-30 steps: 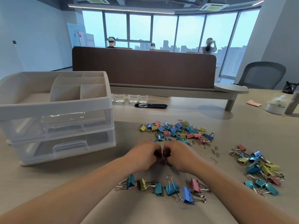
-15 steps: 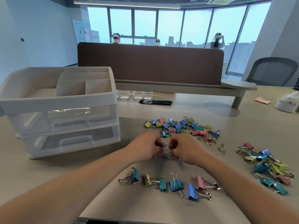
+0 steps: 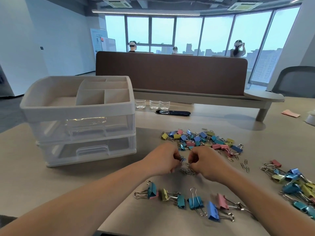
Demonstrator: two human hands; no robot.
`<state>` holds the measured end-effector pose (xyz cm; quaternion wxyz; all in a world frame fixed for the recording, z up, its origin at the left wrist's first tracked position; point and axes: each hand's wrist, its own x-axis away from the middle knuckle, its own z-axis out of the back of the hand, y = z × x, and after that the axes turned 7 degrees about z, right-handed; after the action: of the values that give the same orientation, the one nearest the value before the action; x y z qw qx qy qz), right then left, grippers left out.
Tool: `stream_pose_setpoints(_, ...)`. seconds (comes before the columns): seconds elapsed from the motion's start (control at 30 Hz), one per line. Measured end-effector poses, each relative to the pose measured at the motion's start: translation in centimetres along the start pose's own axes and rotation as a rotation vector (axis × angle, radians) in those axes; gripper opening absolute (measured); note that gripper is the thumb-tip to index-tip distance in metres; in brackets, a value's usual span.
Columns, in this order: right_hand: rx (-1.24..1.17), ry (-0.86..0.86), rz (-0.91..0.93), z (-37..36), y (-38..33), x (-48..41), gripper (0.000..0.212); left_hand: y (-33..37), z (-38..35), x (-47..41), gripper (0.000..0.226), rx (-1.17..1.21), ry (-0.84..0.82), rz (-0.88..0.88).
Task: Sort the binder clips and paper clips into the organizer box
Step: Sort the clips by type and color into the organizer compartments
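My left hand (image 3: 163,159) and my right hand (image 3: 207,163) sit close together at the table's middle, each pinching silver paper clips (image 3: 187,171); a small bunch of them lies between and below the fingers. A mixed pile of coloured binder clips (image 3: 201,138) lies just beyond my hands. A row of larger binder clips (image 3: 187,200) lies nearer to me, and another heap of binder clips (image 3: 296,184) is at the right. The white organizer box (image 3: 80,108) with open top compartments and two clear drawers stands at the left, both drawers closed.
Three small clear cups (image 3: 153,104) and a dark cable slot (image 3: 173,112) sit behind the pile. A brown desk divider (image 3: 170,72) with a low shelf crosses the back. Loose paper clips (image 3: 244,165) lie right of my hands. An office chair (image 3: 296,80) stands at far right.
My hands have drawn slightly apart, exposing the paper clips between them. The view has tilted upward, so the table contents appear lower in the frame.
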<state>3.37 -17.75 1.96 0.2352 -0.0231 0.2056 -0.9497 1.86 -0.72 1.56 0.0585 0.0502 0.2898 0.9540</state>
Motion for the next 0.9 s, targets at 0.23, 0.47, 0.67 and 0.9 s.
stream_pose_setpoints(0.23,-0.024,0.010,-0.019,0.0,-0.1,0.1,0.015,-0.1,0.2,0.4,0.021,0.026,0.006,-0.011)
stream_pose_setpoints(0.47,-0.033,0.040,-0.014,0.6,-0.5,0.3,0.014,-0.4,0.5,0.6,0.016,0.098,0.008,-0.006)
stream_pose_setpoints(0.67,-0.094,0.026,0.003,2.7,-2.6,0.5,0.011,-0.1,2.8,2.2,0.012,0.133,0.047,0.002)
stream_pose_setpoints(0.9,-0.154,0.082,0.122,7.9,-10.4,-1.0,0.007,0.1,10.5,5.4,0.011,0.158,0.185,0.016)
